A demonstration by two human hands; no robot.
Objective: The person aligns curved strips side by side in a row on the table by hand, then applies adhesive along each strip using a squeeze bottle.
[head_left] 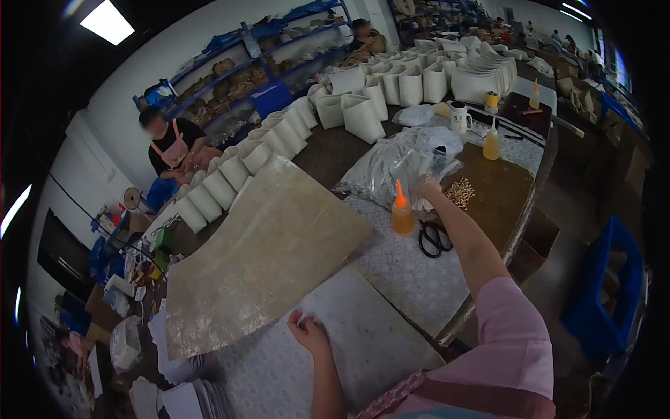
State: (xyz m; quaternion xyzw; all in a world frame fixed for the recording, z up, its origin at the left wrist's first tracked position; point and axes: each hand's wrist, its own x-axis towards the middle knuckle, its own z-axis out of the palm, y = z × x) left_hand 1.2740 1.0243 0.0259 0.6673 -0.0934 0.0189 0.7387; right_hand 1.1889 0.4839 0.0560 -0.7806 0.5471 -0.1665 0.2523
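My right hand (428,189) reaches forward to the near edge of a clear plastic bag (377,171) of pale or silvery pieces. Its fingers are partly hidden against the bag, so I cannot make out their grip. Close beside it stand a glue bottle (403,215) with an orange tip and black-handled scissors (435,241). A heap of small golden pieces (460,193) lies to its right. My left hand (308,332) rests low over the patterned white table covering (349,314), fingers loosely curled and apart, holding nothing visible. Just beyond it lies a large beige sheet (265,258).
Rows of white open-topped pouches (359,117) line the far side of the table. Another glue bottle (491,144) and a white jug (459,117) stand at the right. A blue crate (606,286) sits on the floor. A co-worker (180,148) sits at the left.
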